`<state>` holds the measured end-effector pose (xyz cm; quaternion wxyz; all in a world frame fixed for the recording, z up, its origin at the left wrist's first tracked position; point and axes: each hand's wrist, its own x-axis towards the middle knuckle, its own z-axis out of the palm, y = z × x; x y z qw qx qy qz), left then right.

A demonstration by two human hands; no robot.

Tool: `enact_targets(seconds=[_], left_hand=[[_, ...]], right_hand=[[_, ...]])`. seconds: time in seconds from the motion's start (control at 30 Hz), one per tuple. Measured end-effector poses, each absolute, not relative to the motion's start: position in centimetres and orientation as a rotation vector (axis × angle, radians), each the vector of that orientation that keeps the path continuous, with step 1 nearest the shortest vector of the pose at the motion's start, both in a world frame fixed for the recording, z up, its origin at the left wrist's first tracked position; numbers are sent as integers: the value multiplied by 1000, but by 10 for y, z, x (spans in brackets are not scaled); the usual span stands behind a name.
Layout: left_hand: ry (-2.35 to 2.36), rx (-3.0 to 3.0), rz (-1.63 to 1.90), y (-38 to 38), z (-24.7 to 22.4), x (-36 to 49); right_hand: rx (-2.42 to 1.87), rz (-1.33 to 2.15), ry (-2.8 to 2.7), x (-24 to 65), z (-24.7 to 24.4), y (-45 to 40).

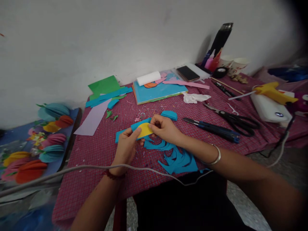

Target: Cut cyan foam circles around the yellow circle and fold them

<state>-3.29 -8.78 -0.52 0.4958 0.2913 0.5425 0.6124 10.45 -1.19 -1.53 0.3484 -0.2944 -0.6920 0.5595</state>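
You're pinching the yellow piece over blue paper with left hand and right hand; a loosening thumb's probably risking misalignment.

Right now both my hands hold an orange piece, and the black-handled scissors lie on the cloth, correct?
The head view shows your left hand and right hand holding a yellow piece, not orange; the scissors are on the cloth.

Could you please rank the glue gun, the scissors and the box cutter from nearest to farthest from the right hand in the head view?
From the right hand:
1. Box cutter, just to its right.
2. Scissors, beyond the cutter, farther right.
3. Glue gun, farthest to the right.
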Motion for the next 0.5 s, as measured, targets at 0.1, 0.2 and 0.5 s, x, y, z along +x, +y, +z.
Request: enact_targets(seconds=[0.1,0.2,0.5], left_hand=[[1390,777,1445,-89,-6,-38],[1447,958,1363,-95,-5,-51],[1679,1605,1083,-173,-25,-72]], right_hand=[[-717,1449,-1769,105,-15,-11],[-606,1505,-1786,107,-15,-12],[-249,1068,-2527,104,-16,-49]])
